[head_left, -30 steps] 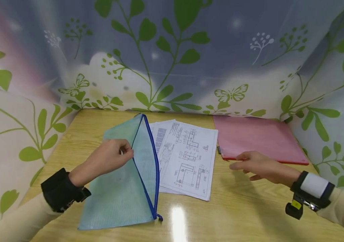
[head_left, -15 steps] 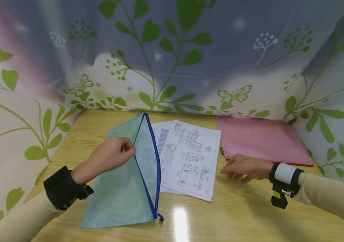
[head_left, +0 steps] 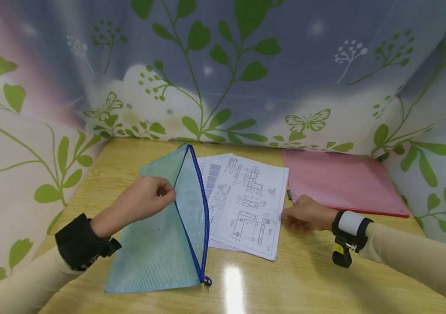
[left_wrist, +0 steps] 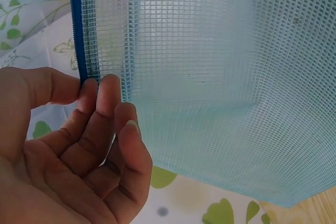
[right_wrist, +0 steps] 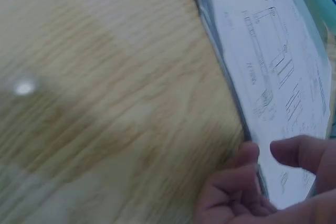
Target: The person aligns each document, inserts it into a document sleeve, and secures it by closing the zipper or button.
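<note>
My left hand [head_left: 148,196] pinches the upper zipper edge of a light blue mesh zipper pouch [head_left: 156,248] between thumb and fingertips. The pouch mouth gapes toward the right, its dark blue zipper [left_wrist: 77,24] running up from the pinch in the left wrist view. Right of the pouch lies a stack of printed papers [head_left: 242,205], its top sheet bearing technical drawings. My right hand [head_left: 305,214] is low at the stack's right edge. In the right wrist view, thumb [right_wrist: 289,151] and forefinger stand slightly apart at that edge, the thumb over the paper.
A pink zipper pouch [head_left: 344,181] lies flat at the back right of the wooden table [head_left: 285,283]. Leaf-printed fabric [head_left: 223,87] hangs behind and along both sides. The left part of the papers runs behind the blue pouch's edge.
My right hand has moved left and slightly down from the pink pouch's front edge to the papers' right edge. The left hand keeps its pinch on the blue mesh pouch.
</note>
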The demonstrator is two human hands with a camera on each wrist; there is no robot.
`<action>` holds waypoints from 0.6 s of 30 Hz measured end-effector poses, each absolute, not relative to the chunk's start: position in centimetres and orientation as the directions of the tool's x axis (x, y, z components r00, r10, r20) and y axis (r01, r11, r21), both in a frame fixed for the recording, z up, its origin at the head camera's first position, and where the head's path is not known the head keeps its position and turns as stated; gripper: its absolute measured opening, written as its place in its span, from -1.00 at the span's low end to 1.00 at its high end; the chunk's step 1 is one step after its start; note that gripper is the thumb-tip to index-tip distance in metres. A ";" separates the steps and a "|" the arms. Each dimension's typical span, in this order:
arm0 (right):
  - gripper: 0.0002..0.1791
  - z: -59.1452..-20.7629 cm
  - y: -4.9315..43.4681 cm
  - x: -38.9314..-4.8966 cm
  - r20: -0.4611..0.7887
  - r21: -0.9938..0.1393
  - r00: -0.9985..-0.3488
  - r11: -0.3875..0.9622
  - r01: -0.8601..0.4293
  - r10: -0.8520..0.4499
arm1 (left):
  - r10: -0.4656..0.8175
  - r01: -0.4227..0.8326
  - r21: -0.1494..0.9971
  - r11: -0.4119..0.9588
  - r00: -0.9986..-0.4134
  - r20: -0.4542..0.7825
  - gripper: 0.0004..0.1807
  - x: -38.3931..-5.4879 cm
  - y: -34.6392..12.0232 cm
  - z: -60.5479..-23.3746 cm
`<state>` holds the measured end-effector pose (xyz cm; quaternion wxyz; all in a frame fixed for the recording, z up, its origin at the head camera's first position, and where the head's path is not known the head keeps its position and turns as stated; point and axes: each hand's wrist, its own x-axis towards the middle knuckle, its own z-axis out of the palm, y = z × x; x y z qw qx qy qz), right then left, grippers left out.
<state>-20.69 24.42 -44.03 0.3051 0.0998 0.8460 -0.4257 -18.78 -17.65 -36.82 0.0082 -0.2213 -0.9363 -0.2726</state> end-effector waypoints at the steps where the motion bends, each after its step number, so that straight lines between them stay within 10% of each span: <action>1: -0.77 -44.0 24.2 -21.0 -0.592 -0.656 -0.802 0.623 0.426 -0.075 | 0.411 0.420 0.506 0.754 -0.901 0.136 -0.82 -18.8 -17.6 -36.8; 18: -0.71 -45.3 22.5 -21.2 -0.474 -0.671 -0.876 0.681 0.293 -0.091 | 0.418 0.406 0.525 0.748 -0.902 0.103 -0.81 -18.8 -18.2 -37.1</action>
